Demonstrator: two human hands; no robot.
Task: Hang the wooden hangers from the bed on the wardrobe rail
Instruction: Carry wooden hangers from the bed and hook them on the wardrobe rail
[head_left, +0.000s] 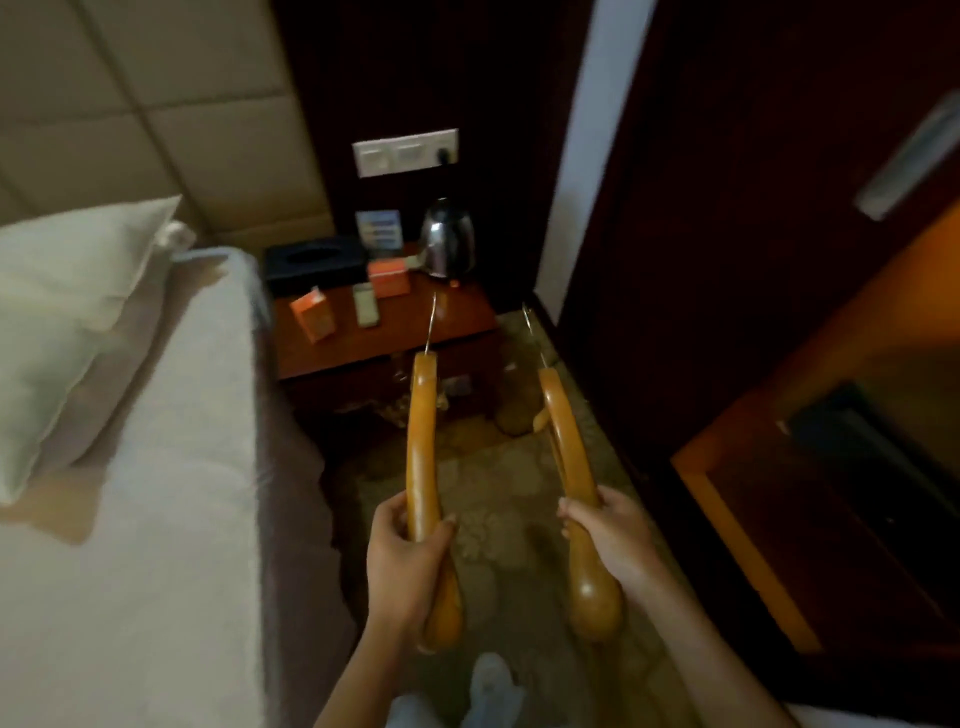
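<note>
Each of my hands carries a wooden hanger over the patterned carpet between the bed and the wardrobe. My left hand (408, 564) grips the near arm of the left hanger (422, 441), whose metal hook points away toward the nightstand. My right hand (610, 538) grips the right hanger (569, 452) in the same way, hook forward. The dark wardrobe door (727, 234) with a silver handle (909, 161) stands on the right. The rail is hidden. The bed (171, 519) lies on the left.
A dark wooden nightstand (384, 338) straight ahead carries a kettle (448, 239), a black tissue box (314, 260), orange boxes and a remote. A white pillow (62, 312) rests at the head of the bed. A wooden unit (810, 467) juts out at the right.
</note>
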